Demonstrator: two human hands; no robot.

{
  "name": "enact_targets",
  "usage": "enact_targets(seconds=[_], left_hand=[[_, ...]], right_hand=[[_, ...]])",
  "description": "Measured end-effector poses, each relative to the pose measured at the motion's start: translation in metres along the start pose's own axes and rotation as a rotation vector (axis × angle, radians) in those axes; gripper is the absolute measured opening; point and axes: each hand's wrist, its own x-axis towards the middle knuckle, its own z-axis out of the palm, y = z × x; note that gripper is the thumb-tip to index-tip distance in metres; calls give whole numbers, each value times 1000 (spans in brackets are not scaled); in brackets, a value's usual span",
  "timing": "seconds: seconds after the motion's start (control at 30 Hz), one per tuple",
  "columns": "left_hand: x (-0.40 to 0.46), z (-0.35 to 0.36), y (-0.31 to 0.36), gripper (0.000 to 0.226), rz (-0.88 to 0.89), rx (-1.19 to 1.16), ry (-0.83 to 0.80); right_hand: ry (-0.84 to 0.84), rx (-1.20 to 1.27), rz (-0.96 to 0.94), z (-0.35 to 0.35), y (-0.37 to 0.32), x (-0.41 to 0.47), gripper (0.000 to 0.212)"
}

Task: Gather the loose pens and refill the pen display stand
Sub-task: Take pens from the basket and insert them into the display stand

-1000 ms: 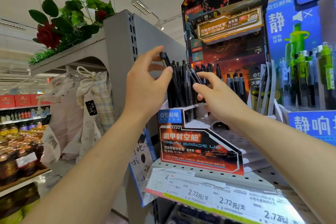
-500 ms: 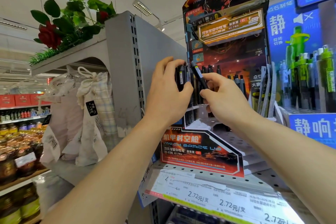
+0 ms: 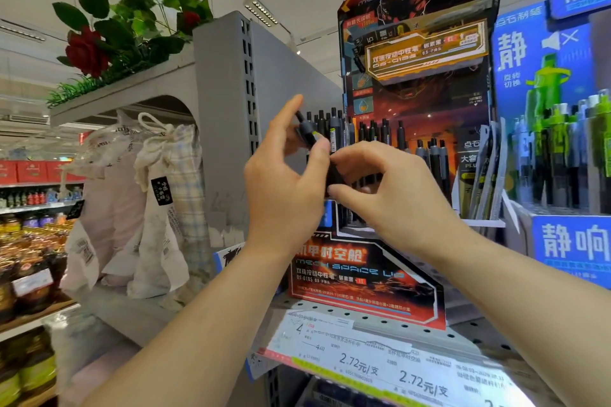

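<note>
A red-and-black cardboard pen display stand (image 3: 360, 281) stands on the perforated shelf, with several black pens (image 3: 373, 132) upright in its stepped rows. My left hand (image 3: 287, 182) pinches a black pen (image 3: 305, 129) between thumb and fingers at the stand's left end, the pen tilted with its top to the upper left. My right hand (image 3: 393, 188) meets it from the right, its thumb and fingers curled round the lower end of that same pen. The hands hide the pen's lower part and the stand's front rows.
A blue display (image 3: 568, 149) of green pens stands to the right. A grey shelf end panel (image 3: 228, 116) rises on the left, cloth bags (image 3: 155, 208) hanging beyond it. Price labels (image 3: 363, 370) run along the shelf's front edge.
The left hand has drawn a pen up and left out of the left row. The right hand dropped from pinching a tilted pen's top and closed on this pen's lower end.
</note>
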Motion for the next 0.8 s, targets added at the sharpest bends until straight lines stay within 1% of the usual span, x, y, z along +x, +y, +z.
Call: enact_targets(seconds=[0.1, 0.17, 0.27, 0.33, 0.47, 0.53, 0.63, 0.73, 0.8], left_hand=[[10, -14, 0, 50, -41, -171, 92], [18, -25, -2, 48, -62, -230, 125], [27, -32, -5, 38, -83, -167, 93], [28, -33, -6, 35, -105, -141, 74], [33, -39, -7, 36, -60, -120, 146], [37, -41, -8, 36, -71, -110, 140], [37, -37, -10, 35, -96, 13, 33], [44, -36, -10, 36, -150, 52, -50], [51, -36, -9, 36, -156, 109, -142]], right_hand=[[-36, 7, 63, -5, 4, -1, 54], [-123, 17, 128, -9, 7, -1, 72], [-278, 5, 172, -10, 8, -2, 95], [-350, 17, 194, -9, 7, -3, 105], [-400, 15, 227, -10, 5, -2, 110], [-406, 5, 234, -9, 5, -1, 111], [-406, -4, 243, -8, 4, -1, 112], [-390, 7, 232, -7, 4, -2, 113], [-383, 20, 230, -7, 4, -3, 113]])
